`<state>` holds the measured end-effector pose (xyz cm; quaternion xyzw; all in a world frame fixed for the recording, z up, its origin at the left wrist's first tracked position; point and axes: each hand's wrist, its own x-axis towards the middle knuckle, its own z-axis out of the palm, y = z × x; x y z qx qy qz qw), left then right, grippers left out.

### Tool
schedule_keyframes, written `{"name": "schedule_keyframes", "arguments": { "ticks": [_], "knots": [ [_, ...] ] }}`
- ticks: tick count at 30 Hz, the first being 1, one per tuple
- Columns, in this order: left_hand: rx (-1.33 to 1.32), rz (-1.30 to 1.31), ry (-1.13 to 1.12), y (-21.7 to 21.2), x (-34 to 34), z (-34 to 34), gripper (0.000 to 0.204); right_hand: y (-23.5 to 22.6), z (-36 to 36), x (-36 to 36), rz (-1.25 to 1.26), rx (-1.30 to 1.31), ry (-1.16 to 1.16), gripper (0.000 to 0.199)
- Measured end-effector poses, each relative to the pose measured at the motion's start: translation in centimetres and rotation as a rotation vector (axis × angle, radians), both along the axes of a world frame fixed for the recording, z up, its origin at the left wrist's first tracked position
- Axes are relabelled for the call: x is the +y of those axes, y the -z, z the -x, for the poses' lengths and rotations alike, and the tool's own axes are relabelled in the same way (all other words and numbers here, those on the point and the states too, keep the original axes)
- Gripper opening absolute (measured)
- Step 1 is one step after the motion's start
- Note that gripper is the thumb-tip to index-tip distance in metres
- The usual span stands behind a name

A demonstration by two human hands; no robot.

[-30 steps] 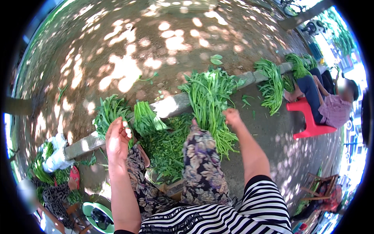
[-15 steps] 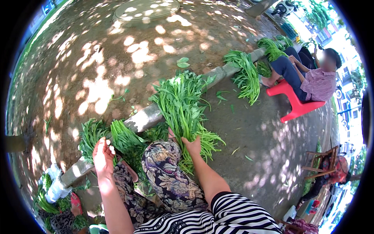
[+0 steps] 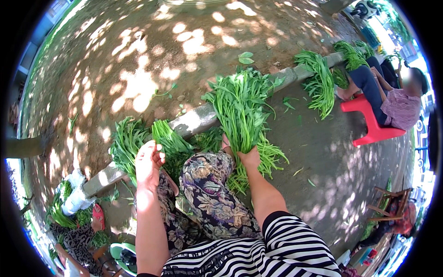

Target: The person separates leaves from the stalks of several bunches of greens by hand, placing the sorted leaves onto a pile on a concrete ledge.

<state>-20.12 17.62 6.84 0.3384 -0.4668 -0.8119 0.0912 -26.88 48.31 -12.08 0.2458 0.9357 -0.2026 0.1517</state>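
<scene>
My right hand (image 3: 249,158) is closed round the pale stems of a large bunch of leafy greens (image 3: 240,108), which look like water spinach. Its leaves lie over the concrete kerb and its cut stem ends fan out to the right of my wrist. Raised above my lap, my left hand (image 3: 148,159) has loosely bent fingers and I see nothing in it. Just beyond that hand, two smaller bunches of greens (image 3: 127,141) (image 3: 170,138) lean on the kerb. Patterned trousers (image 3: 210,189) cover my knees between the hands.
A concrete kerb (image 3: 196,121) runs diagonally between bare soil and pavement. Another bunch of greens (image 3: 318,83) lies along it. At right, a person sits on a red plastic stool (image 3: 369,122). A wooden chair (image 3: 390,205) stands lower right; a green basin (image 3: 121,254) is lower left.
The whole view has shifted, so the scene sits further right and mostly lower. My right hand keeps its hold on the bunch. My left hand's fingers have bent a little more.
</scene>
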Motion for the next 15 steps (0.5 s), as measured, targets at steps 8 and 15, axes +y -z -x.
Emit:
{"name": "schedule_keyframes", "arguments": {
  "ticks": [8,15],
  "knots": [
    [-0.026,0.016,0.013,-0.4,0.8,0.8,0.016,1.7,0.0,3.5,0.153,0.126,-0.171,0.070],
    [-0.092,0.035,-0.001,0.0,1.2,1.1,0.017,0.3,-1.2,2.6,0.095,0.208,-0.153,0.059]
  ]
}}
